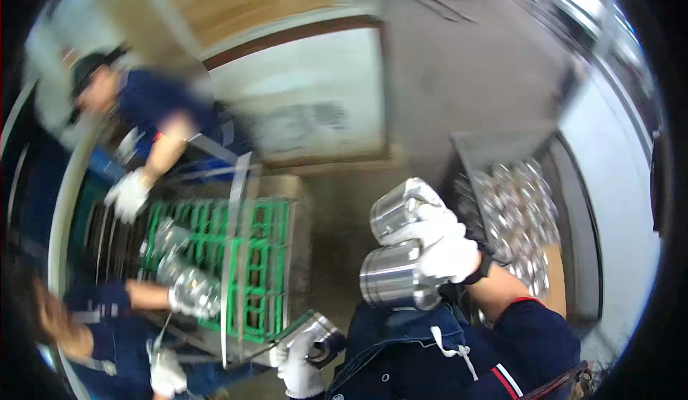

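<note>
My right hand (446, 246), in a white glove, is closed on two shiny metal pistons held side by side. The farther piston (393, 217) and the nearer piston (387, 278) both have grooved bands. Lower left, my left hand (299, 371), also gloved, grips a third piston (331, 339), tilted, with a round pin hole in its side. Both hands are in front of my body, above the floor. The fingers of my left hand are partly hidden behind its piston.
A green slotted rack (258, 271) with metal rails stands left. Beside it, one co-worker's gloved hand (190, 303) is at shiny round parts (175, 264); another co-worker's gloved hand (130, 193) hangs farther off. At right, a dark-walled bin (584, 221) holds many shiny metal pieces (516, 213).
</note>
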Available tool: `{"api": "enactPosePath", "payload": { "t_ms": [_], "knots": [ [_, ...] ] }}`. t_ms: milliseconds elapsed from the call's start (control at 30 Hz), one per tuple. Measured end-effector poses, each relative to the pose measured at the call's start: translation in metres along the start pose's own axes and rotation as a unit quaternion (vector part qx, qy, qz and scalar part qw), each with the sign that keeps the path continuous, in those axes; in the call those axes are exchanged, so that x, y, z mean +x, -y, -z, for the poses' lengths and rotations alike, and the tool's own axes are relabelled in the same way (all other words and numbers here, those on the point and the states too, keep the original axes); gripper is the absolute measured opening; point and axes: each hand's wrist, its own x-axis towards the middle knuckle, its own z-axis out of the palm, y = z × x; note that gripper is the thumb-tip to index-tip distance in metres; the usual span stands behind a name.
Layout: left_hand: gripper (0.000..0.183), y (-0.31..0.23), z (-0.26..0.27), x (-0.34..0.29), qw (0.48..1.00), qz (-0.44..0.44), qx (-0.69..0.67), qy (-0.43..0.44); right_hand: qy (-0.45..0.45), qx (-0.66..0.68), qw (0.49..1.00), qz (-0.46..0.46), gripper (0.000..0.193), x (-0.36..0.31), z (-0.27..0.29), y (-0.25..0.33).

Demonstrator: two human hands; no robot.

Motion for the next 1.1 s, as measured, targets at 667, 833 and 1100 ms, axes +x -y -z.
{"api": "enactPosePath", "payload": {
  "t_ms": [667, 833, 1100],
  "knots": [
    [0.027, -0.28, -0.397, 0.004, 0.79, 0.477, -0.071, 0.38, 0.083, -0.216, 0.511, -0.828, 0.028, -0.64, 0.226, 0.016],
    [0.029, -0.311, -0.47, -0.039, 0.789, 0.37, 0.006, 0.49, 0.195, -0.209, 0.417, -0.863, 0.034, -0.755, 0.219, -0.047],
    [0.039, -0.359, -0.525, -0.099, 0.676, 0.388, 0.153, 0.607, 0.276, -0.113, 0.382, -0.875, 0.05, -0.89, 0.135, -0.154]
  ]
}}
